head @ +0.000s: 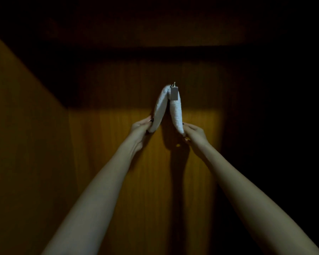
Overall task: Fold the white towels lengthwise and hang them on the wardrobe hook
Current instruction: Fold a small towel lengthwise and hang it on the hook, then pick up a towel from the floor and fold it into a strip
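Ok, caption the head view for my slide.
A white towel draped over the wardrobe hook, its ends held by the left hand and right hand.

towel (159, 109) over hook (174, 93) — ends below, left, right

We faced a back panel (99, 135) of warm orange-brown wood, grained vertically, lit in a patch across its middle and sunk in deep shadow above. A side panel (26, 135) of the same wood ran along our left. A dark band (155, 54) crossed overhead; our right was black.
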`<state>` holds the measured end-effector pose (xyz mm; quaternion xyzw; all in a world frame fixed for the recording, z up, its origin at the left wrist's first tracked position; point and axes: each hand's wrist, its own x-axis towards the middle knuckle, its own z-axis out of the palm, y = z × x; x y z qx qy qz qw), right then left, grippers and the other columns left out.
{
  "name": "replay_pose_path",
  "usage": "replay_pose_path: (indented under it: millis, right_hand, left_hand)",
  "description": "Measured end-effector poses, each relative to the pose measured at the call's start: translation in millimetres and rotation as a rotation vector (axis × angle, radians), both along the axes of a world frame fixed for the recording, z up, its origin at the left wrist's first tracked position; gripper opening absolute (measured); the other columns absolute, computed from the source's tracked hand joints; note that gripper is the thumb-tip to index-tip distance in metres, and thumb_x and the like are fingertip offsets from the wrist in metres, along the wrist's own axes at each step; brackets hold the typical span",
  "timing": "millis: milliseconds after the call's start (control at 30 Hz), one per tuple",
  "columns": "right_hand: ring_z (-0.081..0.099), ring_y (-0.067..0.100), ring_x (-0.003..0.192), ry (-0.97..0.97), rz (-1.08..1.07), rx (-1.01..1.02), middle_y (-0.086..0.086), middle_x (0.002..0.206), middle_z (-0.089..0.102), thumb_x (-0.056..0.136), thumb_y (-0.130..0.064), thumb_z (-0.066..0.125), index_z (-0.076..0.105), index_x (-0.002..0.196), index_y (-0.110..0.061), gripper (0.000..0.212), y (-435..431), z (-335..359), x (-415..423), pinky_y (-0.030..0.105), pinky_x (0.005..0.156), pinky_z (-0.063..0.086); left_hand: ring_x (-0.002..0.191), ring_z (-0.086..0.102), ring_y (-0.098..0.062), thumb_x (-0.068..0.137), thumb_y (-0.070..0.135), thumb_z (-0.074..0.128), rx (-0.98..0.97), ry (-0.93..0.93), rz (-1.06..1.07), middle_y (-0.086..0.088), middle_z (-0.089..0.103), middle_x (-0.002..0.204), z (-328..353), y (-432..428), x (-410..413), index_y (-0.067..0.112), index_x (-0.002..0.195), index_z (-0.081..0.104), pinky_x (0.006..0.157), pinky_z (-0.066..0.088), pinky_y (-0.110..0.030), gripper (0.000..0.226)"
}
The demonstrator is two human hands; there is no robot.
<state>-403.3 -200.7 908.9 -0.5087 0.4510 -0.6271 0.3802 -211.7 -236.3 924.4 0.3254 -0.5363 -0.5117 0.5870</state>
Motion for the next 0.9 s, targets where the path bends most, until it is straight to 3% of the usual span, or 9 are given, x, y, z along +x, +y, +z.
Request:
replay_pose_path:
  millis: [133,233,300,400,467,533,633,700,900]
  right_hand:
    - [0.05,0.008,0.053,-0.003,0.006,-0.018,0.005,0.079,0.058,0.1,-0.015,0.051,0.054,0.132,-0.005,0.034,3,-4,14,0.018,0.044,0.04]
    - [0.05,0.012,0.059,0.038,-0.074,-0.049,0.01,0.091,0.059,0.1,-0.016,0.051,0.053,0.133,-0.009,0.034,14,-8,10,0.021,0.049,0.04]
    - [0.053,0.013,0.066,0.112,-0.137,-0.075,0.006,0.095,0.061,0.099,-0.019,0.053,0.052,0.134,-0.012,0.036,22,-10,1,0.024,0.056,0.044]
    - [0.06,0.017,0.087,0.288,-0.233,-0.134,0.01,0.117,0.062,0.099,-0.026,0.054,0.05,0.137,-0.013,0.041,38,-8,-11,0.024,0.07,0.05]
    - [0.061,0.008,0.084,0.408,-0.299,-0.164,0.009,0.128,0.058,0.097,-0.028,0.056,0.051,0.137,-0.016,0.042,50,-7,-13,0.008,0.06,0.047]
    - [0.057,0.004,0.084,0.529,-0.324,-0.167,0.009,0.133,0.054,0.095,-0.029,0.058,0.049,0.139,-0.019,0.046,65,-11,-11,0.004,0.055,0.042]
    - [0.05,0.025,0.122,0.702,-0.299,-0.123,0.015,0.14,0.047,0.095,-0.032,0.058,0.042,0.145,-0.02,0.053,93,-30,-8,0.023,0.091,0.043]
    - [0.04,0.031,0.135,0.771,-0.261,-0.07,0.017,0.145,0.041,0.096,-0.032,0.056,0.038,0.147,-0.022,0.055,117,-50,-6,0.036,0.103,0.037]
    - [0.028,0.035,0.14,1.042,-0.151,0.012,0.017,0.152,0.031,0.098,-0.034,0.052,0.032,0.15,-0.027,0.056,211,-142,3,0.049,0.113,0.031]
  left_hand:
    - [0.071,0.065,0.002,0.095,0.011,0.056,0.05,0.096,0.01,-0.003,0.067,0.108,-10,3,-9,0.012,0.132,0.056,0.046,0.049,-0.013,0.038]
    - [0.087,0.067,-0.002,0.095,0.013,0.055,-0.044,0.021,-0.017,0.001,0.062,0.122,-19,9,-4,0.018,0.137,0.051,0.058,0.053,-0.014,0.042]
    - [0.107,0.064,-0.019,0.094,0.021,0.059,-0.115,-0.056,-0.02,-0.004,0.057,0.134,-22,16,4,0.024,0.136,0.052,0.076,0.056,-0.027,0.043]
    - [0.129,0.048,-0.026,0.092,0.032,0.06,-0.207,-0.279,0.143,-0.004,0.043,0.148,-19,31,14,0.03,0.137,0.05,0.102,0.046,-0.044,0.046]
    - [0.131,0.043,-0.027,0.092,0.031,0.062,-0.257,-0.419,0.227,-0.007,0.041,0.147,-21,45,16,0.027,0.14,0.047,0.102,0.044,-0.04,0.05]
    - [0.134,0.034,-0.031,0.091,0.036,0.063,-0.26,-0.632,0.316,-0.01,0.037,0.143,-27,61,15,0.026,0.142,0.043,0.107,0.037,-0.043,0.056]
    - [0.136,0.023,-0.033,0.089,0.044,0.063,-0.247,-0.91,0.391,-0.012,0.032,0.144,-45,94,13,0.025,0.146,0.037,0.11,0.024,-0.045,0.066]
    - [0.135,0.023,-0.031,0.088,0.045,0.063,-0.264,-0.975,0.393,-0.011,0.032,0.143,-61,122,12,0.031,0.145,0.037,0.109,0.026,-0.043,0.064]
    - [0.137,0.022,-0.029,0.089,0.045,0.061,-0.202,-1.229,0.398,-0.009,0.027,0.148,-144,223,21,0.031,0.147,0.032,0.109,0.029,-0.047,0.066]
